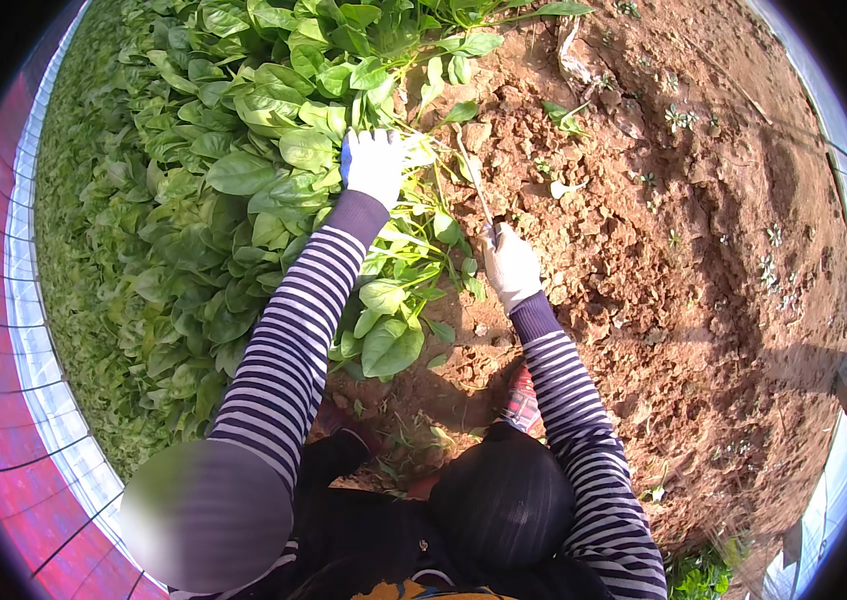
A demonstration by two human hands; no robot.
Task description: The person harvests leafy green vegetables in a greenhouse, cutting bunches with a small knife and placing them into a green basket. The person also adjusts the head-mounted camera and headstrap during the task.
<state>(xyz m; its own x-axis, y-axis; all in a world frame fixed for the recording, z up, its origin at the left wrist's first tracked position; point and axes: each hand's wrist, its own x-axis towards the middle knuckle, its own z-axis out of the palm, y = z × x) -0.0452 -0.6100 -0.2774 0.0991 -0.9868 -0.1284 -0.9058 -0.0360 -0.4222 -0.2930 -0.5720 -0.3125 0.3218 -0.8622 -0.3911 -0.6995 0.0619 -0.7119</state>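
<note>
My left hand [374, 166], in a white glove with a blue edge, lies at the border of a dense bed of spinach plants [243, 172], its fingers curled round the stem bases of some plants. To its right, my right hand [511, 264], also in a pale glove, is closed on the handle of a long, thin metal tool [473, 174]. The tool's tip rests near the soil and stems, just right of my left hand. Leafy spinach stalks [392, 346] spread over the ground below and between my hands. What exactly lies under my left palm is hidden.
Bare, cloddy brown soil [656, 285] stretches to the right, with small weeds [681, 118] and a loose leaf [563, 189]. My knees and a plaid shoe [522, 401] are close below. Plastic sheeting [813, 525] borders the soil at the right; pale and red sheeting curves along the left.
</note>
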